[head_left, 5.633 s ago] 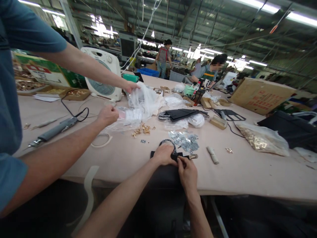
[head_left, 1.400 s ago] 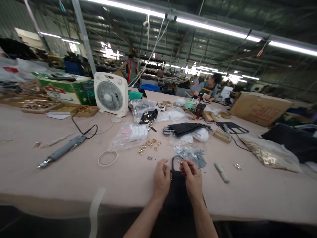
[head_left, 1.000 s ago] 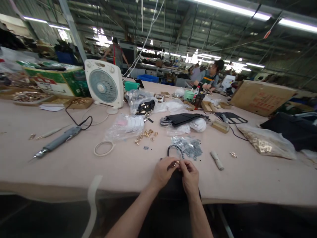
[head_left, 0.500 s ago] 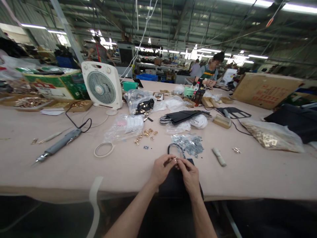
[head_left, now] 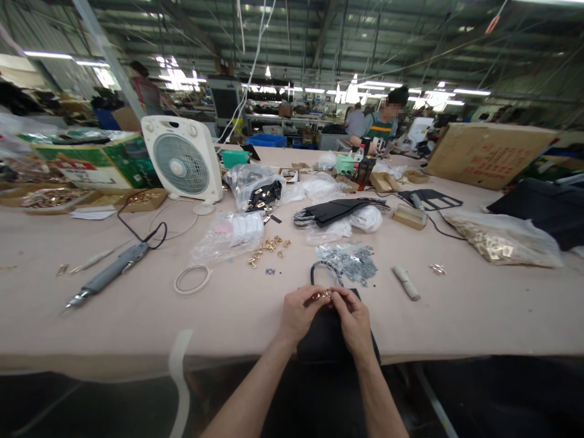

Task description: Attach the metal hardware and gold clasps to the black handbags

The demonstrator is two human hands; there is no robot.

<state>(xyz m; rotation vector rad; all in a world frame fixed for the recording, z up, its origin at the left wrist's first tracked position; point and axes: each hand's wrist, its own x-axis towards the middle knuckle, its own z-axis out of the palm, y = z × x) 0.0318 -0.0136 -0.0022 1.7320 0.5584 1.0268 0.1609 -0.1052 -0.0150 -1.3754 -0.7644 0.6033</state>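
Between the fingertips of both hands is a small gold metal fitting (head_left: 325, 294), partly covered by the fingers. My left hand (head_left: 298, 310) pinches it from the left, and my right hand (head_left: 352, 313) pinches from the right. Under them lies a black bag piece (head_left: 323, 337) at the table's front edge, its rope-like handle (head_left: 326, 264) arching away from me. Just beyond the handle is a heap of flat grey metal plates (head_left: 351, 263). Several loose gold fittings (head_left: 271, 244) lie farther left, near a single grey plate (head_left: 270, 271).
An electric screwdriver (head_left: 112, 271) and a tape roll (head_left: 192, 279) lie at left, with a fan (head_left: 182, 159) behind. Black strap pieces (head_left: 340, 212) lie beyond the plates. At right are a grey rolled piece (head_left: 406, 283), a bag of fittings (head_left: 504, 240) and a carton (head_left: 490, 155). A co-worker (head_left: 383, 125) is across the table.
The view has shifted slightly. Both hands stay over the black bag piece with the gold fitting between their fingertips, the fingers only slightly moved.
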